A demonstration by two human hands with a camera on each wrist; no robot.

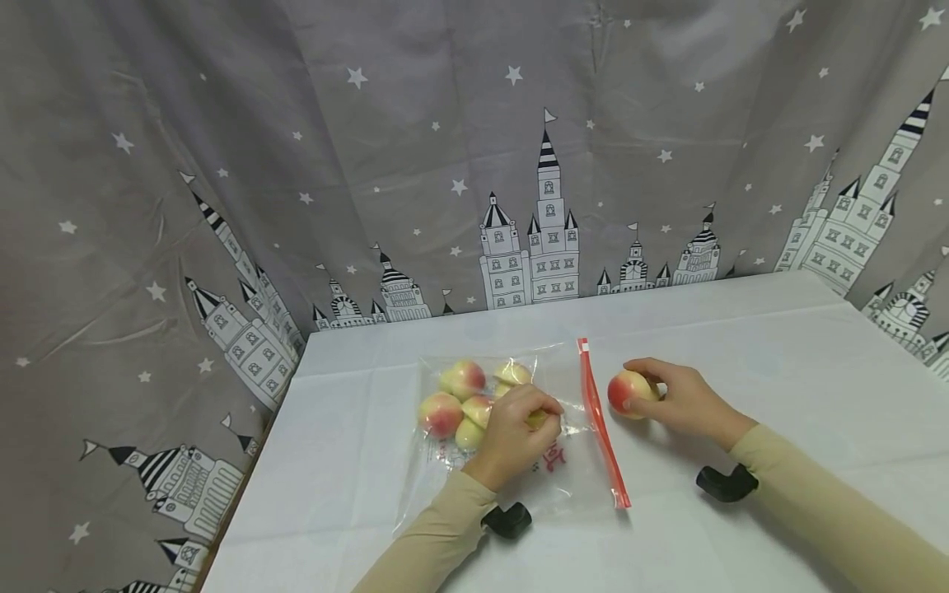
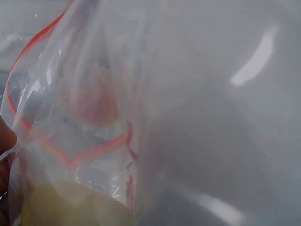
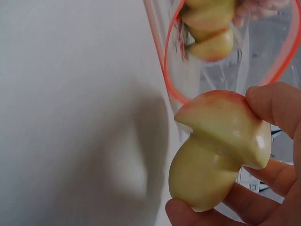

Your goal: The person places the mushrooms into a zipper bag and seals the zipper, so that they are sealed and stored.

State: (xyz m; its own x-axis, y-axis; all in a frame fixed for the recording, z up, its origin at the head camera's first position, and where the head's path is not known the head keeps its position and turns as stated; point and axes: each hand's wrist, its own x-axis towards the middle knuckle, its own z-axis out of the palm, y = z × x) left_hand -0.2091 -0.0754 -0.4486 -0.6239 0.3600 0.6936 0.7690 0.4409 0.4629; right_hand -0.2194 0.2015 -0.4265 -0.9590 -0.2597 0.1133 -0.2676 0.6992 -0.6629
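A clear zip bag [image 1: 582, 486] with a red zip edge [image 1: 604, 432] lies on the white table, its mouth toward the right. Inside it are several yellow-and-red toy mushrooms [image 1: 441, 414]. My left hand [image 1: 511, 436] is over the bag and pinches its plastic film; in the left wrist view only some fingers [image 2: 5, 136] show at the film's edge. Just right of the zip edge, my right hand [image 1: 689, 399] holds another toy mushroom [image 3: 221, 127] between thumb and fingers. In the right wrist view the red-rimmed mouth of the bag gapes behind this mushroom.
A white cloth [image 1: 334, 461] covers the table. Behind it hangs a grey curtain [image 1: 415, 107] printed with castles and stars. Each sleeve carries a black wrist mount, one by the left wrist [image 1: 507, 520] and one by the right [image 1: 726, 483].
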